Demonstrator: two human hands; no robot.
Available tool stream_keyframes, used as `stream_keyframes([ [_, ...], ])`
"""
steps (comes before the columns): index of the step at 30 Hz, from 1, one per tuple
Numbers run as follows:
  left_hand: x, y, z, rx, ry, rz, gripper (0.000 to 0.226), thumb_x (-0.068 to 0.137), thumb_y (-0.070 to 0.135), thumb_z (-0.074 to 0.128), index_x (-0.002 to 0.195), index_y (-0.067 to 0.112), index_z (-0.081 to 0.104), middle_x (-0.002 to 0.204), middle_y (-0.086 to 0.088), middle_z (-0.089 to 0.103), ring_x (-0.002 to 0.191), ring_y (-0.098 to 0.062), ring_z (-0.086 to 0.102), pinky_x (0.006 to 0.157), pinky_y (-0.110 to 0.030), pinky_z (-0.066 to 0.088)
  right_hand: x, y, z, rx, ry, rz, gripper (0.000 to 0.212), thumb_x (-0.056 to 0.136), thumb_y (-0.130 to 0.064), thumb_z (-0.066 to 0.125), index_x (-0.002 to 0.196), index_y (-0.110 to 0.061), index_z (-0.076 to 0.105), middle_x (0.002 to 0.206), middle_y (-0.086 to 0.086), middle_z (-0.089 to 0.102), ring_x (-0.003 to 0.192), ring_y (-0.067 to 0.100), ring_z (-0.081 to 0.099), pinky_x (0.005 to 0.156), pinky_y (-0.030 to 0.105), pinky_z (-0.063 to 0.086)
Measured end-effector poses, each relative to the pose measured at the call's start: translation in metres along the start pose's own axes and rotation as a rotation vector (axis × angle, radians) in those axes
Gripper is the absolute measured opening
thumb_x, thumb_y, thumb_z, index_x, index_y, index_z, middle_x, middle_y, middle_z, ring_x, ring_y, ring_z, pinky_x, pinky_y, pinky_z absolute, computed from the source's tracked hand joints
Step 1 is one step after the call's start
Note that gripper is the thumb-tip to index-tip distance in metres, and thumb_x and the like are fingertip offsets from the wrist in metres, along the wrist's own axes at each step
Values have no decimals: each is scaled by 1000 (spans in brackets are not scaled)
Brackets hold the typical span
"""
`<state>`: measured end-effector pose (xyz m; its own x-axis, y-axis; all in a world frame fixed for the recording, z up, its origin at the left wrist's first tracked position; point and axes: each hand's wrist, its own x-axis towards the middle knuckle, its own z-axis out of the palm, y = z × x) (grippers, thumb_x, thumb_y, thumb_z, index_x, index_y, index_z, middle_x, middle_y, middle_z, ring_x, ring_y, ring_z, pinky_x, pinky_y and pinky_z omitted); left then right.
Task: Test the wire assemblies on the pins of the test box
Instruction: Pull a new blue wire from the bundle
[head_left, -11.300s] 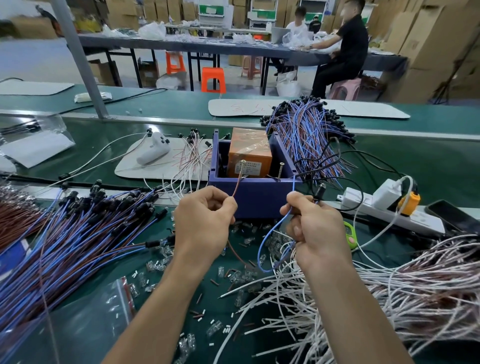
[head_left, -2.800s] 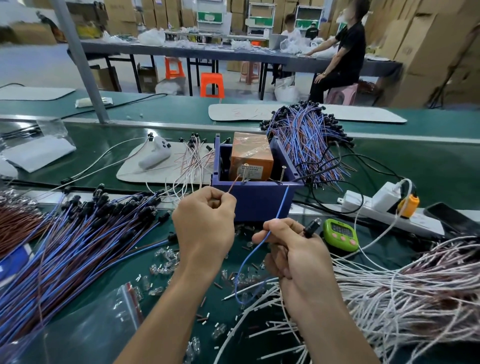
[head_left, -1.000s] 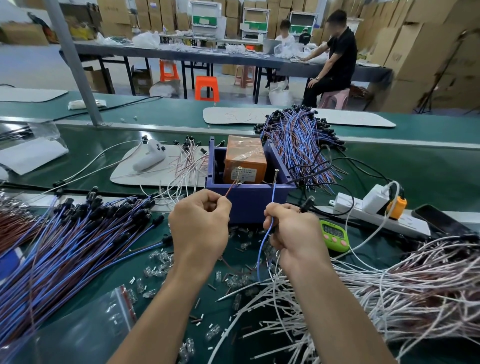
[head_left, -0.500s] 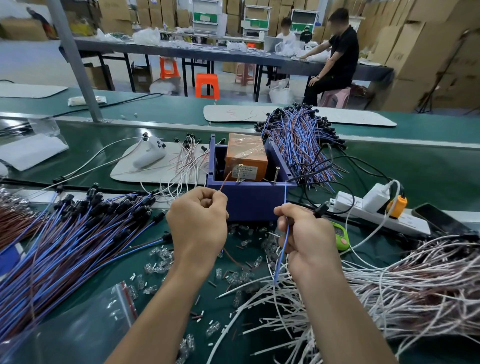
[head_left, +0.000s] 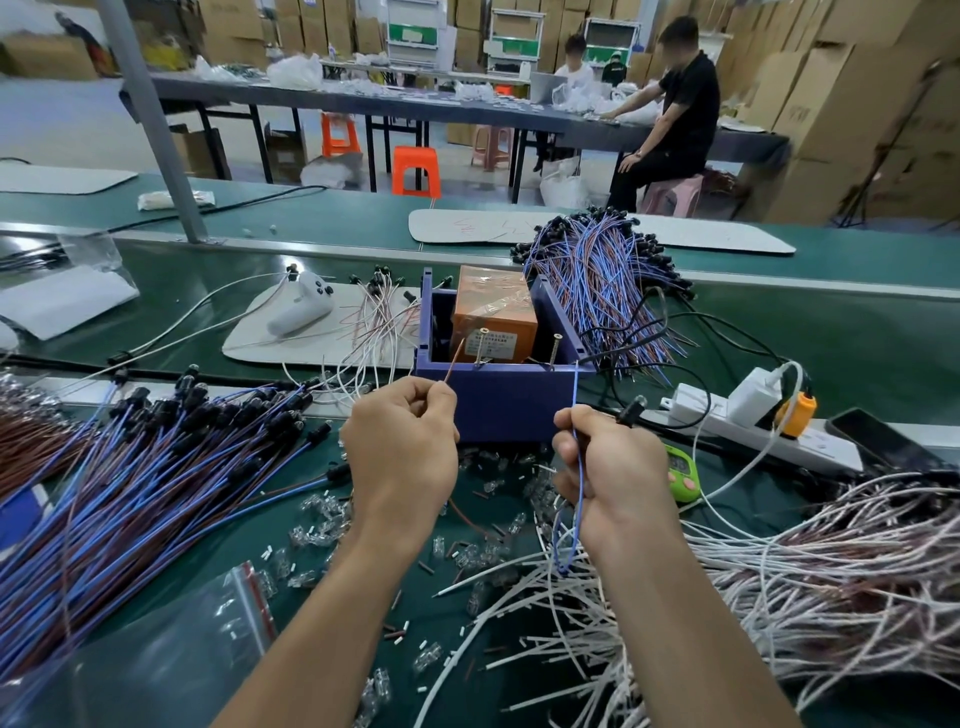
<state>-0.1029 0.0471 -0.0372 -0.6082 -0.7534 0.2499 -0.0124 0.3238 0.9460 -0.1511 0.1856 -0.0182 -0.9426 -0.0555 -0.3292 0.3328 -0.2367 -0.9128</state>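
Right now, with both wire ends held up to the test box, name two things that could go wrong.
The brown wire in the left hand ends short of the left pin; likely a missed contact. The blue wire in the right hand rises beside the right pin, so it may slip past.

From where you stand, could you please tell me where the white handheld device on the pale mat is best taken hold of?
Probably by the tapered handle of the white handheld device, coming from the near left: it lies flat on the pale mat, handle towards us, thin wires lying to its right.
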Motion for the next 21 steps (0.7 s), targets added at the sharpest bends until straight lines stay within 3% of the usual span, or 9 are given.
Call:
stream_keyframes([
  [7,0,-1,0,3,-28,8,38,93,15,65,55,20,65,47,6,61,34,-4,45,38,-16,37,-2,0,1,-2,-38,13,27,98,-5,52,74,-7,62,46,0,44,36,11,24,39,20,19],
  [12,-1,-1,0,34,-46,36,33,94,18,66,61,22,68,49,5,63,38,-7,47,42,-26,45,-2,2,0,0,-35,9,25,99,-4,52,76,-6,62,46,0,44,35,10,25,39,21,21],
  [21,-4,-1,-1,63,-63,56,31,94,20,66,63,23,69,51,9,62,41,-7,50,46,-32,49,0,2,-2,-23,-30,15,26,99,-6,52,76,-7,64,48,0,44,34,10,26,38,21,23],
])
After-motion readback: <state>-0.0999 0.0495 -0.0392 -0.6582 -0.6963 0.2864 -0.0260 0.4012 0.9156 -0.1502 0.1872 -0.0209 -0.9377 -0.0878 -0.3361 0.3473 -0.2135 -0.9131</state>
